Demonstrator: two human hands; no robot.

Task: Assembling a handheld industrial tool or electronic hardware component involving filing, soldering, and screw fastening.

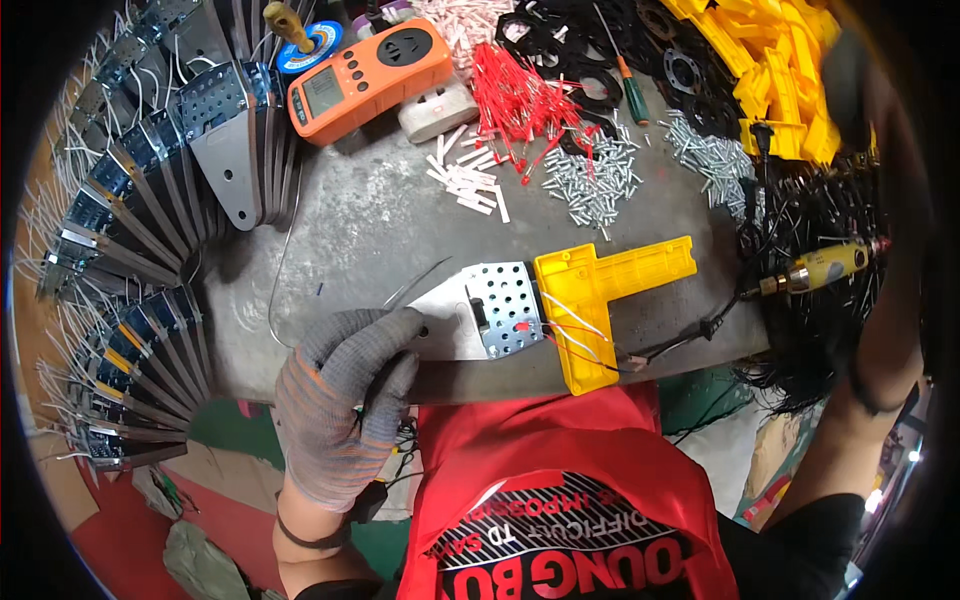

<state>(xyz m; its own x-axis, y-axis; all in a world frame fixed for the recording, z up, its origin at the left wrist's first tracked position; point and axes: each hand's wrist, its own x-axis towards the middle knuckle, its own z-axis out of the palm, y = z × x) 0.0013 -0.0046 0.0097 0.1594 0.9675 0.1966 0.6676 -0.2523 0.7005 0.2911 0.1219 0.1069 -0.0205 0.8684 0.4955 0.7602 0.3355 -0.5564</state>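
My left hand (350,390), in a grey knit glove, pinches the pointed end of a flat metal plate (448,318) at the table's near edge. On the plate sits a perforated metal bracket (505,300) with a small red part on it. Against its right side lies a yellow plastic handle shell (580,320), open side up, with white and red wires crossing it and a black cord running off to the right. My right arm reaches to the far right, and my right hand (855,95) is dark and blurred beside the pile of yellow plastic shells (785,90); its fingers are unclear.
Rows of metal plates with brackets (150,190) curve along the left. At the back are an orange meter (370,80), red indicator lights (515,95), white sleeves (470,175), screws (592,185) and a screwdriver (630,90). A yellow power screwdriver (825,268) lies right, near black cords (815,210).
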